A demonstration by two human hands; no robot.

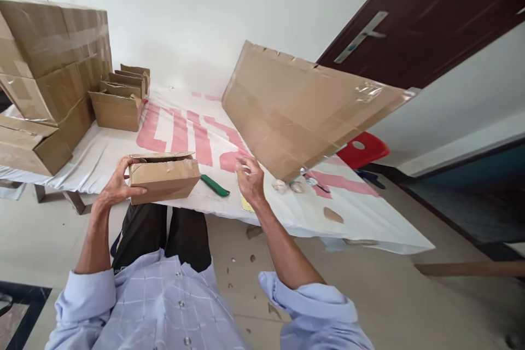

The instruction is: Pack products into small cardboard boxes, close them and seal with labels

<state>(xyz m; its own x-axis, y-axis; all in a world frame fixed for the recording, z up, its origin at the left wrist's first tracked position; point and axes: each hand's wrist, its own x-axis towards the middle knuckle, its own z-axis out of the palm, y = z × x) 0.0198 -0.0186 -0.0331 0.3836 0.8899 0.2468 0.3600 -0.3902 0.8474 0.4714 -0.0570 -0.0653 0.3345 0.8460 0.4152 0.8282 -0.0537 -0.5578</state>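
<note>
Evidently the left hand (123, 181) is gripping the small carton (166, 181) by its left end, at the left of centre in the frame, thumb lying along the near face and fingers reaching over the top edge. That end hold is leaving the top flaps uncovered, and a dark gap is showing between them, so the flaps are not lying fully flat. The carton is overlapping the table's near edge; whether the tabletop or the hand is bearing its weight, I cannot tell.

Near the middle of the frame, the right hand (251, 179) is hovering or resting over the cloth with its fingers half curled and thumb close to the forefinger; whether it is pinching anything, I cannot tell. A yellow-ended item (246, 205) is showing just below it. The green-handled tool (215, 186) is lying between the carton and that hand, probably for easy reach.

Right of centre, the large cardboard sheet (287, 112) is standing at a slant, apparently propped out of the working space. At upper left, open boxes (117, 109) are sitting in a row beside stacked cartons (53, 49), presumably to save room.
</note>
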